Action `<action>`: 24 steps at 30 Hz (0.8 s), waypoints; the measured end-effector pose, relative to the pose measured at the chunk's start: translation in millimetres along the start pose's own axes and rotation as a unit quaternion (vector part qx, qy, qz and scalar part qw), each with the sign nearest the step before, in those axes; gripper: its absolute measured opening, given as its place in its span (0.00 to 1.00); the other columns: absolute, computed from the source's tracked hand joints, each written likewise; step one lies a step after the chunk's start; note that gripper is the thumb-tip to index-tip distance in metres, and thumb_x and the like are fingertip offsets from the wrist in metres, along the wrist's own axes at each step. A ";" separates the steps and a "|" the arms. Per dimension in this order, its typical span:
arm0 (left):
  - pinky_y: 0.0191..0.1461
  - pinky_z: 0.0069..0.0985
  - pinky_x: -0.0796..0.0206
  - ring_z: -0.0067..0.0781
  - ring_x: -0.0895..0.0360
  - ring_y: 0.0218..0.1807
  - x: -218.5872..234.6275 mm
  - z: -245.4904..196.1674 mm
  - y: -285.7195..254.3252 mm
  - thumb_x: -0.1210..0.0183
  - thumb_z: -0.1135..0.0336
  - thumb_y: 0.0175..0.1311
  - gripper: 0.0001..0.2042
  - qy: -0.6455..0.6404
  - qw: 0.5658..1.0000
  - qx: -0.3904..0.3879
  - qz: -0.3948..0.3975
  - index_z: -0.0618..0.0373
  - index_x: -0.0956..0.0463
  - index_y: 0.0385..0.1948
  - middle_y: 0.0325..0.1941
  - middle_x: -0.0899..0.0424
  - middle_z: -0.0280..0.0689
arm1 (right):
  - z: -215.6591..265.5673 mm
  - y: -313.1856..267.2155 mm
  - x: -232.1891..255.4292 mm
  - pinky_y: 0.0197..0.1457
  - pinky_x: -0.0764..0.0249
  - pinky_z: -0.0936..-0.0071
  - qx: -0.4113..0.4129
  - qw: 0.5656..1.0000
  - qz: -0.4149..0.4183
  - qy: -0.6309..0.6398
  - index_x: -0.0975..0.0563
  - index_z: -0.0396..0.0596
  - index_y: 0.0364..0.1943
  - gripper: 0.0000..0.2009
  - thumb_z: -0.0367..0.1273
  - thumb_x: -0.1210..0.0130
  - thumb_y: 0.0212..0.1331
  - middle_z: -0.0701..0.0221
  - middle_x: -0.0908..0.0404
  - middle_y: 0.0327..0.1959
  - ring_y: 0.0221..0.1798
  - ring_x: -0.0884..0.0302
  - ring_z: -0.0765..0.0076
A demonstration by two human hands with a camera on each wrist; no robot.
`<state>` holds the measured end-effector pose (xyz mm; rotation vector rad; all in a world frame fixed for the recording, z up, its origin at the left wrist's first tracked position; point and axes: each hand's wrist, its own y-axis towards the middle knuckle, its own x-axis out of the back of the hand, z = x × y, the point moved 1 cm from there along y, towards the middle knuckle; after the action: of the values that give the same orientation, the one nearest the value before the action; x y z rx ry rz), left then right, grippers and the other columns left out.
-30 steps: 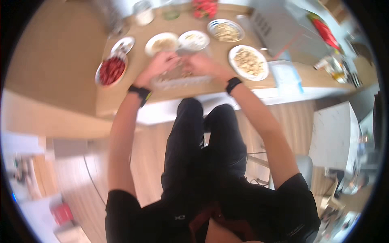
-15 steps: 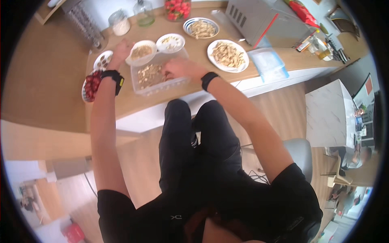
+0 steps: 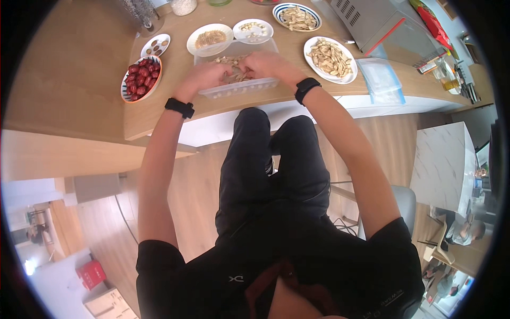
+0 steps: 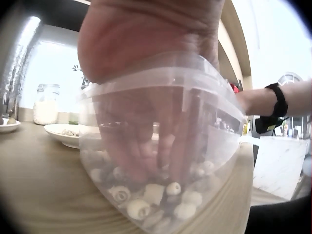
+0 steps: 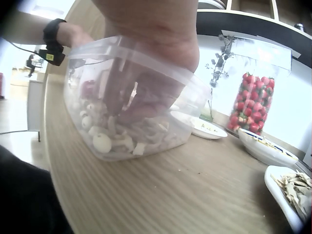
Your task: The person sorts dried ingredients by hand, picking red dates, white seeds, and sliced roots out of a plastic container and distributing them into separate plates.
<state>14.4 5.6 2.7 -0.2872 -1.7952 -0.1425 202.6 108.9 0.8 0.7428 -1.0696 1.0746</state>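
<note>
Both hands reach down into a clear plastic container (image 3: 239, 87) at the counter's front. In the left wrist view, the fingers of my left hand (image 4: 146, 117) extend down behind the container's wall (image 4: 204, 97), tips among pale round pieces (image 4: 139, 208). My right hand (image 3: 263, 64) is inside from the right, close to the left hand (image 3: 207, 77). Through the cloudy wall (image 5: 83, 68), the right hand (image 5: 146, 87) has its fingers lowered onto pale strips and chunks (image 5: 158, 134); whether it holds any is hidden.
Behind the container are plates of shreds (image 3: 211, 38) and small white pieces (image 3: 255, 29). Red dates (image 3: 142, 80) and a small dish (image 3: 155, 47) stand left. Plates of pale slices (image 3: 330, 58), plastic bags (image 3: 380, 77) and a grey appliance (image 3: 372, 26) are right.
Half a second ago my left hand was over the small dish and shreds plate at the left; it is now inside the container. The right hand has stayed in the container.
</note>
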 end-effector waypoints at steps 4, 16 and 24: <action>0.36 0.34 0.30 0.40 0.19 0.36 1.6 -0.1 0.1 0.36 0.58 0.54 0.12 -0.005 1.000 0.017 0.015 0.52 0.24 0.36 0.31 0.17 0.37 | -2.3 6.7 -0.3 0.40 0.27 0.61 0.006 0.997 -0.010 0.074 0.21 0.47 0.39 0.09 0.32 0.39 0.54 0.65 0.17 0.32 0.37 0.20 0.58; 0.34 0.32 0.30 0.39 0.20 0.30 13.1 -7.0 2.7 0.36 0.59 0.53 0.10 -0.047 0.995 0.017 0.087 0.54 0.20 0.30 0.29 0.16 0.38 | 8.5 23.6 -13.0 0.41 0.25 0.68 0.105 0.979 0.114 0.130 0.17 0.49 0.39 0.10 0.31 0.37 0.51 0.67 0.15 0.35 0.36 0.19 0.64; 0.33 0.36 0.33 0.45 0.22 0.33 -0.9 1.5 7.6 0.39 0.64 0.50 0.06 -0.007 0.999 0.000 0.053 0.53 0.23 0.27 0.28 0.18 0.40 | 10.5 15.9 -15.2 0.39 0.27 0.66 0.042 0.988 0.025 0.148 0.18 0.46 0.35 0.06 0.30 0.39 0.53 0.65 0.17 0.30 0.33 0.21 0.61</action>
<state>15.2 13.1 1.0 -0.3829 -1.7894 -0.0653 182.7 100.0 -10.1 0.6022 -0.7952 1.2356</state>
